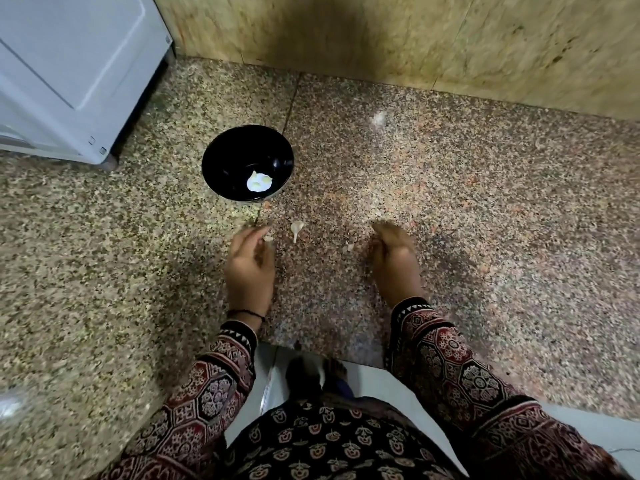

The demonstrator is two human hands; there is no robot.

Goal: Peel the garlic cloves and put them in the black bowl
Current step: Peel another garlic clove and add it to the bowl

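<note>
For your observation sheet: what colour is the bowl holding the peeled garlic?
Black bowl, best in head view.

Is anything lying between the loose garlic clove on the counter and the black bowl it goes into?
Nothing visible does. The garlic clove lies on the counter just short of the black bowl, with open counter between them. The left hand sits beside the clove, off that line.

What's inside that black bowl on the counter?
Peeled garlic cloves lie clustered at the bottom of the black bowl; whatever is under the cluster is covered.
</note>
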